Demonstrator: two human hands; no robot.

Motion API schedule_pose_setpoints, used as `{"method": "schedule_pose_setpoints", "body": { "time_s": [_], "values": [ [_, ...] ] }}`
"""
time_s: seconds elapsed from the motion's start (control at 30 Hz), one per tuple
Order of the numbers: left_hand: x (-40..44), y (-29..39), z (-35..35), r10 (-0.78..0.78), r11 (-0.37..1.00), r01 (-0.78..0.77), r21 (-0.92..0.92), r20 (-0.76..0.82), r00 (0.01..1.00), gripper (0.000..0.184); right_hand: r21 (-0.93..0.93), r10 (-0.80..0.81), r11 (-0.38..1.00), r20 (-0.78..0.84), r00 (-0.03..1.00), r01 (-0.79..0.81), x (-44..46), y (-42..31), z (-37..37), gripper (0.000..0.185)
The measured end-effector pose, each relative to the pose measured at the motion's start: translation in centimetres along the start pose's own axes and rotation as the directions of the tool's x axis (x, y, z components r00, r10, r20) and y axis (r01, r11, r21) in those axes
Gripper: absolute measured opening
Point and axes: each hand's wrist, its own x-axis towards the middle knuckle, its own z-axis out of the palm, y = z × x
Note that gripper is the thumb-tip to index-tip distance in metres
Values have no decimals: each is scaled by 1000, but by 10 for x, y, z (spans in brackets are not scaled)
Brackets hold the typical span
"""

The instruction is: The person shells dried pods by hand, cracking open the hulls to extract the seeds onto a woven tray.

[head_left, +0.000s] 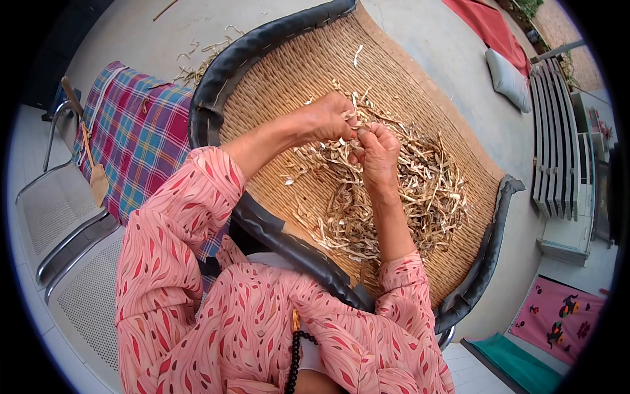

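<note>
Over a large woven tray [275, 85] with a black-wrapped rim, my two hands meet fingertip to fingertip. My left hand [328, 118] is closed in a pinch, and a bit of pale dried pod [347, 115] shows at its fingertips. My right hand [379, 156] is also pinched, thumb against fingers, on what looks like the same pod; the fingers partly cover it. Below and around both hands lies a loose heap of dry, tan pods [426, 190], several of them split with white insides. A single pale piece [357, 56] lies apart near the far edge.
Metal perforated chairs [85, 305] stand at the left beside a checked cloth [141, 138] and a wooden-handled tool [98, 184]. Stray pods [190, 72] lie on the floor past the rim. A grey cushion [508, 80] and stacked slatted pieces [554, 141] are at the right.
</note>
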Motion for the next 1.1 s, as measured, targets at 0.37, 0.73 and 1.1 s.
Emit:
{"method": "schedule_pose_setpoints", "body": {
  "time_s": [0.37, 0.73, 1.1],
  "values": [
    [-2, 7, 1, -83, 989, 70, -134, -99, 992, 12, -83, -121, 988, 123, 985, 132, -2, -2, 2, 7],
    [0, 7, 0, -37, 994, 27, -107, -95, 995, 14, -2, -135, 991, 53, 989, 135, 2, 2, 0, 8],
    [-1, 1, 2, 33, 982, -37, -188, -26, 999, 6, 31, -123, 992, 79, 989, 121, 3, 2, -1, 5]
  ]
}}
